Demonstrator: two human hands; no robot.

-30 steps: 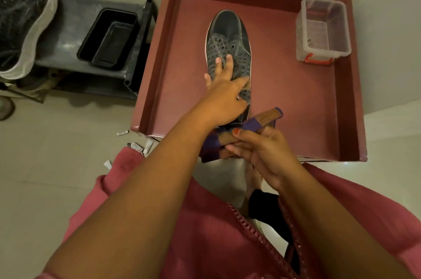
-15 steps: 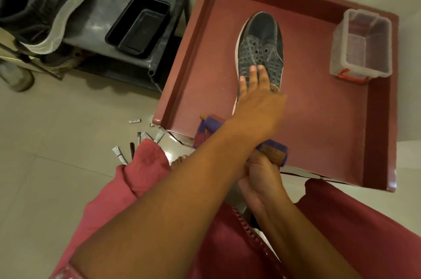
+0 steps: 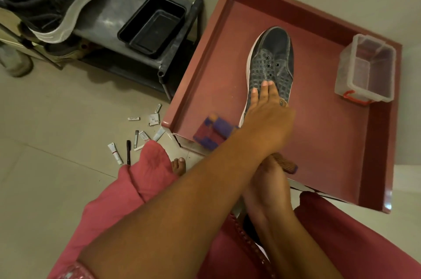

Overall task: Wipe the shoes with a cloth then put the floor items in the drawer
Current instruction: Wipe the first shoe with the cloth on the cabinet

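left hand (image 3: 268, 119): fingers straight and together, flat on the shoe (image 3: 272, 60)
right hand (image 3: 267, 174): under the left forearm, mostly hidden; grips the cloth (image 3: 214, 133), finger pose can't be told
shoe: lies in the red drawer (image 3: 205, 62), toe away from the person
cloth: at the drawer's near edge, blurred
box (image 3: 366, 69): clear, in the drawer's right corner
floor items (image 3: 136, 135): small tubes and a pen scattered on the tiles left of the drawer

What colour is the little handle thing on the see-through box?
The clip on the clear plastic box is red, seen in the head view, the only one.
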